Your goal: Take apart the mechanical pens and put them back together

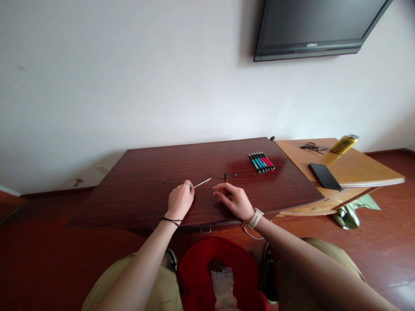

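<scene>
While your left hand (181,200), fingers curled tight, grips one slim silver rod (202,182) above the dark-brown wooden table (181,162), your right hand (234,200) is loosely bent, its hold unclear; just beyond: one short black cylinder (225,176).

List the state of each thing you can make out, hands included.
Silver rod: one end gripped, tip free
Left hand: closed on the rod
Right hand: partly curled, grip unclear
Black piece: lying loose
Pens: side by side in a row
TV: screen dark
Phone: flat, screen dark
Cable: bunched
Can: opened or not, unclear
</scene>
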{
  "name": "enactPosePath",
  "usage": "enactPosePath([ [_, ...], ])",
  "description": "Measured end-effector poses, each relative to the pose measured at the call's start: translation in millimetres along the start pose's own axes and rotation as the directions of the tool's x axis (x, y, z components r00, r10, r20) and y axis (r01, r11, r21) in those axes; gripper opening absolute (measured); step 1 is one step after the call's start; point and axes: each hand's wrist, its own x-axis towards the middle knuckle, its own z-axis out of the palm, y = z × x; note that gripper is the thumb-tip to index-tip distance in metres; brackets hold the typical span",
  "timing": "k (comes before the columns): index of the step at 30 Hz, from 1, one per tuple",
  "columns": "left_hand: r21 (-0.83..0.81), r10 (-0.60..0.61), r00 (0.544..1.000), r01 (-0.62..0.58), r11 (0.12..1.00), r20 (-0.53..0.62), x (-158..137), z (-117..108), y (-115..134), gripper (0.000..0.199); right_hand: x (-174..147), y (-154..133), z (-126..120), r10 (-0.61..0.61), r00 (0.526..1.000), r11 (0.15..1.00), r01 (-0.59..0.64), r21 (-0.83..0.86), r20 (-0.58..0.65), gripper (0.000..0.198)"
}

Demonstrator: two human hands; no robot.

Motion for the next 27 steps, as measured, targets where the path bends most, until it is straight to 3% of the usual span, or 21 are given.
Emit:
enactPosePath([
  [17,0.050,-0.050,0.998,0.049,0.998,0.032,5,-7,-1,0.026,3,3,0,0.048,0.999,0.994,-0.049,-0.094,-0.012,0.017],
  [22,-0.067,-0.065,0.998,0.065,0.996,0.003,7,-6,-6,0.023,5,5,1,0.038,0.999,0.994,-0.038,-0.102,-0.006,0.021],
  [27,-0.356,0.040,0.999,-0.039,0.934,-0.004,5,-6,-3,0.020,6,4,1,-0.002,1.000,0.996,0.003,-0.085,0.019,0.049],
])
